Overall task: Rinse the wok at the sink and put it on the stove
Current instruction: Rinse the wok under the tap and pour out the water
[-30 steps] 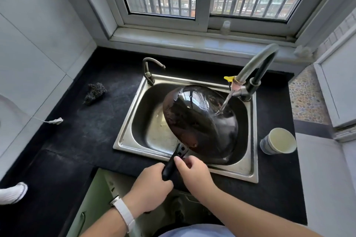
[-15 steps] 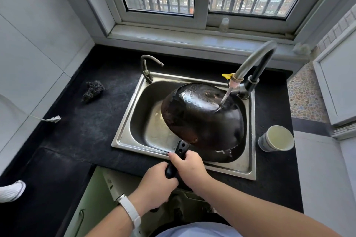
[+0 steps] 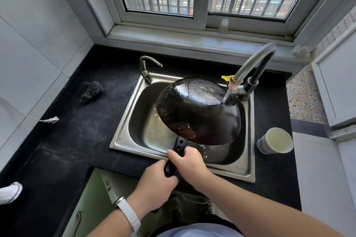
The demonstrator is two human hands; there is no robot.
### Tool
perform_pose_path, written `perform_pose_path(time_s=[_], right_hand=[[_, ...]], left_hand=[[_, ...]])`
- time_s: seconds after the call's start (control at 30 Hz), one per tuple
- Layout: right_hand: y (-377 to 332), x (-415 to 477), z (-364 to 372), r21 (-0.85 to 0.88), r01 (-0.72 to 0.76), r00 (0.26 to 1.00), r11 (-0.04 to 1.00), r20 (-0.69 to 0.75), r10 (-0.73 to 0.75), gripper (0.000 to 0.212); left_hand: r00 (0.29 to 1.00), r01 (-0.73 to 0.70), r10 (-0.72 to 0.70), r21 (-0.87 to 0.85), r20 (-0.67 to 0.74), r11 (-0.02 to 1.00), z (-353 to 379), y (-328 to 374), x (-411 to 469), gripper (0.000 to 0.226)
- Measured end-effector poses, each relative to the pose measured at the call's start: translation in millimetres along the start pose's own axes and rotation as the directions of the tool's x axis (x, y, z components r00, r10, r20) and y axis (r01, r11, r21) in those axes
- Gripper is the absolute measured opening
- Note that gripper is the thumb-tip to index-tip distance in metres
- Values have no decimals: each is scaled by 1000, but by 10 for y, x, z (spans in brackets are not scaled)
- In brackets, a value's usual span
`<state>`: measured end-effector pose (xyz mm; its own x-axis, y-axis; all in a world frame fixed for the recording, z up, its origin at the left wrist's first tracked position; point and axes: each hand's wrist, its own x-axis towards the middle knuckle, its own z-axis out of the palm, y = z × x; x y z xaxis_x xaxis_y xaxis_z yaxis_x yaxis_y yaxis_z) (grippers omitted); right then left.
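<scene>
A black wok [image 3: 198, 110] is turned bottom-up and tilted over the steel sink [image 3: 125, 136]. Water from the tall curved faucet [image 3: 252, 63] strikes its wet underside near the far right rim. Its black handle [image 3: 178, 147] points toward me. My right hand [image 3: 187, 159] grips the handle closer to the wok, and my left hand [image 3: 157, 184], with a white wristband, grips the handle's end. No stove is in view.
A small second tap [image 3: 146, 69] stands at the sink's back left corner. A paper cup [image 3: 275, 140] sits on the black counter right of the sink. A dark scouring pad [image 3: 90, 91] and a white cable plug [image 3: 51, 120] lie to the left.
The wok has rotated from showing its inside to bottom-up, and the water now lands on its underside. Both hands stay on the handle.
</scene>
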<state>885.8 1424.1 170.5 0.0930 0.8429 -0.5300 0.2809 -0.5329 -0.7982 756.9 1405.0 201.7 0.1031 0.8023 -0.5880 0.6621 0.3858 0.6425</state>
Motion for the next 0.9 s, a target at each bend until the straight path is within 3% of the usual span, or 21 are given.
perform_pose_path(time_s=[0.13,0.6,0.9], right_hand=[[-8,-15,-4,81,-1,999,997,55,-3,31],[-82,18,-78,167,-15,994,986,113,-4,27],[-34,-63,-59,182,-44,987,982,162,14,33]], left_hand=[[998,-28,32,74,-61,997,2,35,-57,14],[964,-117,187,324,-191,939,22,81,-43,8],[971,-112,177,350,-159,930,-64,28,-81,7]])
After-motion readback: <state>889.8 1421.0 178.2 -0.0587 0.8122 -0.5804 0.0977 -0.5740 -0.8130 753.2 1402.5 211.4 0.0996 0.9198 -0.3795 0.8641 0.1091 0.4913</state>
